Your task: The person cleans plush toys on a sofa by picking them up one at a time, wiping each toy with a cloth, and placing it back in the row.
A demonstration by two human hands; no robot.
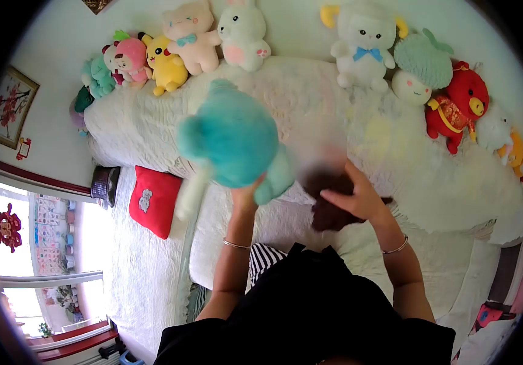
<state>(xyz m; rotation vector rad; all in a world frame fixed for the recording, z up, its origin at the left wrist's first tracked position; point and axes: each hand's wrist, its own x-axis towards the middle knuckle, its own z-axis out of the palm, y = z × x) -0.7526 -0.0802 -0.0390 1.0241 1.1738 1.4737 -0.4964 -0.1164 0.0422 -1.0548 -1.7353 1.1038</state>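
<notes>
A large teal plush toy (237,137) with pale green limbs is held up over the sofa by my left hand (246,193), whose fingers are mostly hidden behind it. To its right, my right hand (357,193) is wrapped round a dark brown cloth or plush item (333,213). That item is blurred, with a pinkish smear above it, so its shape is hard to make out. The two held things are close together in front of my body.
Plush toys line the back of the cream-covered sofa (213,207), among them a yellow one (165,64), a white sheep (365,45) and a red one (461,106). A red cushion (154,202) lies at the left. Windows stand at the far left.
</notes>
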